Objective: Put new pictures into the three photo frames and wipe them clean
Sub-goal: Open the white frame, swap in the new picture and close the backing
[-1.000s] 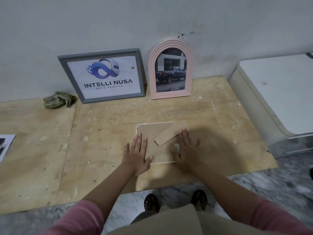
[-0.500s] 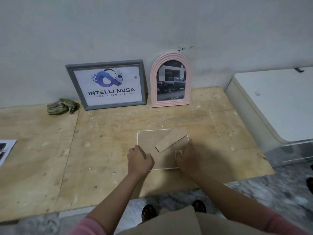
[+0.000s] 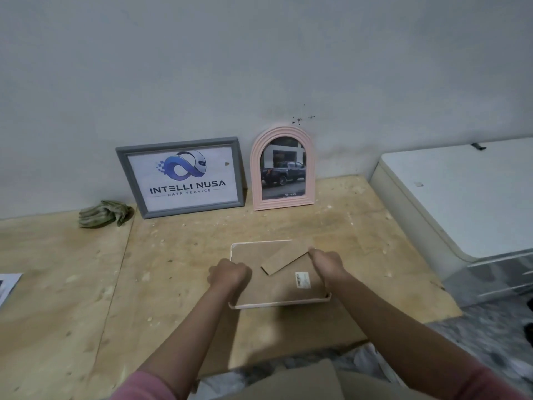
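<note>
The white frame (image 3: 277, 284), face down near the plywood's (image 3: 86, 284) front edge, is gripped at 9 o'clock by the clenched left hand (image 3: 229, 275) and at 3 o'clock by the curled right hand (image 3: 327, 262), its near edge lifted.

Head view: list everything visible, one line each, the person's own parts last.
grey frame: 1, grey, leaning on wall, logo picture inside
arched frame: 1, pink, leaning on wall, right of grey frame, truck picture
white frame: 1, white rim, brown backing, face down, near edge lifted
cloth: 1, green, left of grey frame
paper: 1, white, far left edge
plywood board: 1, tan, underneath
white cabinet: 1, right
left hand: gripping white frame's left edge
right hand: gripping its right edge
</note>
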